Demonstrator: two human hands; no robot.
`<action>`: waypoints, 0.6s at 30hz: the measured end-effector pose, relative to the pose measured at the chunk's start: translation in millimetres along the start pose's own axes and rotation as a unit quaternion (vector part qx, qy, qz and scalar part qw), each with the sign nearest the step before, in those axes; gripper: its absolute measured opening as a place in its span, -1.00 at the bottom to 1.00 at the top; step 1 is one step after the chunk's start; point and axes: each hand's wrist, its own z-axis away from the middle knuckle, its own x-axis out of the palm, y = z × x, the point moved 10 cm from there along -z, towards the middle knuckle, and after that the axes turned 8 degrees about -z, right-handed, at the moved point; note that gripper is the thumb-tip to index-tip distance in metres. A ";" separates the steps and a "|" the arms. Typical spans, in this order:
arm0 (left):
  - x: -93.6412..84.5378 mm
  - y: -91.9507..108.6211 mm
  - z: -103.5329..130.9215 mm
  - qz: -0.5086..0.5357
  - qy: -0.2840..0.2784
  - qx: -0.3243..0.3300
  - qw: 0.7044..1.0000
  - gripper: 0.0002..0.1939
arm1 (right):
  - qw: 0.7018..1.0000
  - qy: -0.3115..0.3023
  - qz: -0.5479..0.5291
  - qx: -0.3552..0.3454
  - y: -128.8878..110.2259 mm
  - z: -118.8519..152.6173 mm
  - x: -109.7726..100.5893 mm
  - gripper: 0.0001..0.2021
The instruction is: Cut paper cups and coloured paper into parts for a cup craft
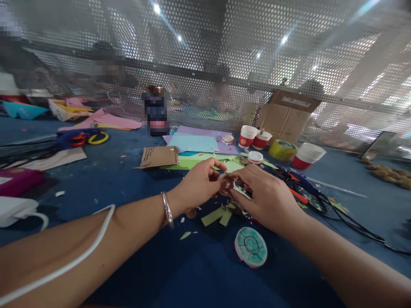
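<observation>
My left hand (201,184) comes in from the left, a silver bracelet at its wrist, thumb and fingers curled in a pinch. From the other side my right hand (266,192) meets it, fingers bent inward. Between the fingertips is a small pale round piece (226,183), mostly covered and blurred, so its kind is unclear. Green paper strips (214,216) and scraps lie just below the hands. Nearer to me sits a round disc (251,247) with a teal pattern in segments, a white rim and some red at its edge.
Behind the hands are coloured paper sheets (194,141), cardboard (159,157), paper cups (247,136) and yellow tape (282,149). A glue gun (303,182) with a black cable lies right. A white cable (96,239) crosses my left forearm. A perforated metal screen (192,64) stands behind.
</observation>
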 end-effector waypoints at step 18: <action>-5.6 7.1 -3.0 -0.006 -0.021 0.002 1.000 -0.81 | 0.991 0.111 -0.024 -0.069 2.3 0.7 -20.4 -0.82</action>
